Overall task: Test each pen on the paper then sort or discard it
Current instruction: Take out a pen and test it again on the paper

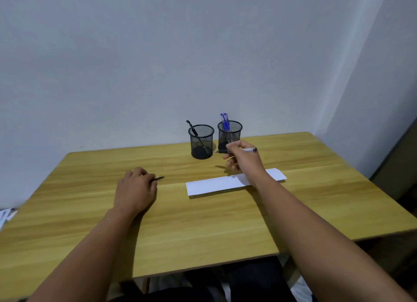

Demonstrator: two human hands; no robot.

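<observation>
On the table (90, 211), the left hand (135, 189) curls its fingers on a dark pen (159, 178), tip pointing right toward the paper (225, 182). The right hand (242, 157) pinches another pen (248, 150) level, crosswise, just before the cups (201, 141). That pen's colour is hard to make out.

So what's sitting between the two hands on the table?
In the head view, only bare wooden table lies between the left hand and the right hand, up to the left end of the paper strip. The mesh cups stand farther back.
</observation>
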